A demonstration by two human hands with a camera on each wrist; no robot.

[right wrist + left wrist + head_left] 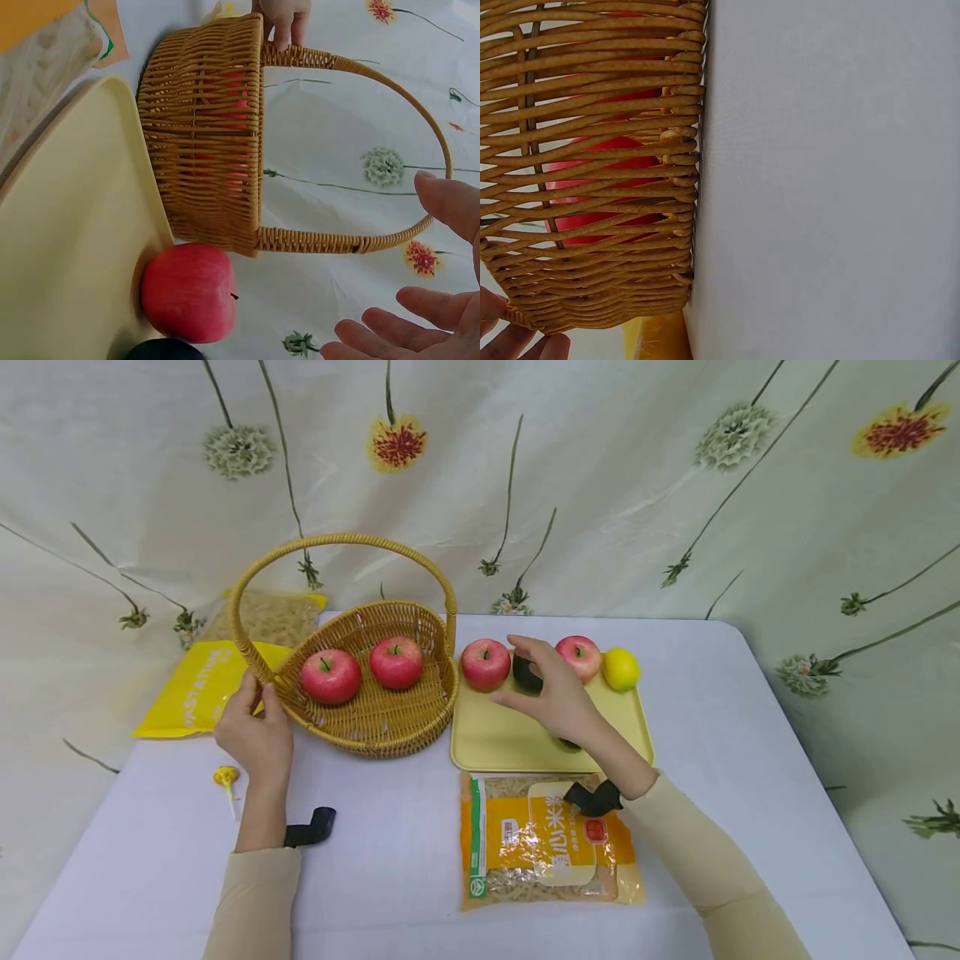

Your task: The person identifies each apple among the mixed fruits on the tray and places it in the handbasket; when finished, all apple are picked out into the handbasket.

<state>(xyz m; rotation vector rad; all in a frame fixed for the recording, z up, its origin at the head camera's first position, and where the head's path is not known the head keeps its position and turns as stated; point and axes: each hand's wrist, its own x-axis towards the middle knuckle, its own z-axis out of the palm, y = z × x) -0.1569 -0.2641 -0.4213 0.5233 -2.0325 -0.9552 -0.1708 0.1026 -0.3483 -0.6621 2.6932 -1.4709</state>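
A wicker basket [382,727] with a tall handle holds two red apples [331,677]. My left hand [255,722] pinches the handle's base at the basket's left rim; its fingertips [553,347] show at the wicker edge in the left wrist view. Over the yellow tray [487,743], my right hand [558,697] hovers with fingers and thumb spread, holding nothing. Around it on the tray are a red apple [485,665], a dark, avocado-like fruit [525,675] partly hidden by the hand, another red apple [579,657] and a yellow lemon-like fruit [621,669].
A clear and orange noodle packet [540,843] lies in front of the tray, under the right forearm. Behind the basket's left side is a yellow pasta bag [191,685]. A yellow lollipop [227,777] lies near the left wrist. Floral cloth hangs behind the table.
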